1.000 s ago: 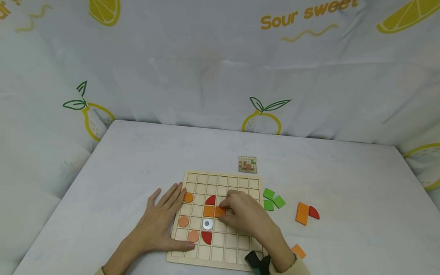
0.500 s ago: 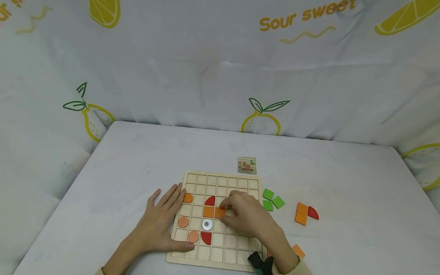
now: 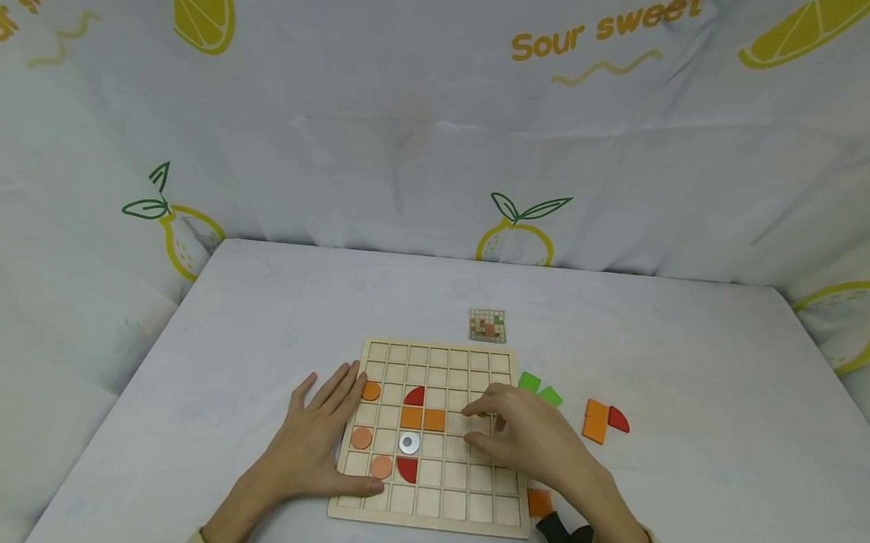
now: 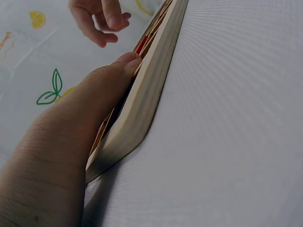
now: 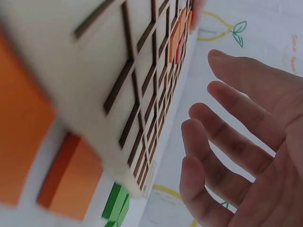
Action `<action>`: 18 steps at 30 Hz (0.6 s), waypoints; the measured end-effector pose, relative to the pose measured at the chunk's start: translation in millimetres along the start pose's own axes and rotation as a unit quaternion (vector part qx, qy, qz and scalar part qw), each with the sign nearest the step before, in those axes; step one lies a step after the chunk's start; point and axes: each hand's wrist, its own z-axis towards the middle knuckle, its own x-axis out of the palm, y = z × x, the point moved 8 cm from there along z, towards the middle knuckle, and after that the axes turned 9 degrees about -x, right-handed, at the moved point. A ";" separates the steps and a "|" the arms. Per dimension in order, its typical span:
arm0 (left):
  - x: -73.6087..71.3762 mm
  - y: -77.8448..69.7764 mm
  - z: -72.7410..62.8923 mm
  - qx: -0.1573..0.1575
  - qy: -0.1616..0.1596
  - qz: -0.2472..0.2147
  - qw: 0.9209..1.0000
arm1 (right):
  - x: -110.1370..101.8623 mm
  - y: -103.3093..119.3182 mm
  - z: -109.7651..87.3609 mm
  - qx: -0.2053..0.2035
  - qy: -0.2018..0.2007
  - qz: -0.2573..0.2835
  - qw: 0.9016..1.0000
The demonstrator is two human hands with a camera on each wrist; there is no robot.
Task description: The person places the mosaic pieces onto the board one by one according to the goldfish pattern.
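A wooden grid board (image 3: pixel 440 518) lies on the white table. My left hand (image 3: pixel 315 441) rests on its left side, fingers spread and thumb over the lower left corner, also seen in the left wrist view. Two orange square tiles (image 3: pixel 434 420) sit side by side in neighbouring cells, between red quarter-circle tiles (image 3: pixel 414 396) above and below. A white disc with a grey centre (image 3: pixel 409 443) and several orange round tiles (image 3: pixel 361 437) fill other cells. My right hand (image 3: pixel 530 436) hovers over the board's right half, fingers loosely bent and holding nothing; the right wrist view shows its empty palm.
Right of the board lie green square tiles (image 3: pixel 529 381), orange square tiles (image 3: pixel 595 421) with a red quarter-circle tile (image 3: pixel 619 419), and another orange tile (image 3: pixel 539 502) near the lower right corner. A small pattern card (image 3: pixel 487 326) lies behind the board.
My right hand has let go of the orange square tile, which stays in its cell, and has moved right. The left hand has not moved.
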 end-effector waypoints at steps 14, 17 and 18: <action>-0.5 -0.1 -0.2 -0.003 0.000 -0.005 1.000 | -10.2 -24.2 -49.8 0.017 -0.029 0.054 0.998; -0.4 -0.5 -0.3 -0.003 0.001 -0.007 1.000 | -10.5 -30.8 -58.7 0.018 -0.044 0.065 0.997; -0.5 -0.5 -0.4 -0.003 0.001 -0.007 1.000 | -10.3 -32.9 -61.2 0.018 -0.047 0.065 0.997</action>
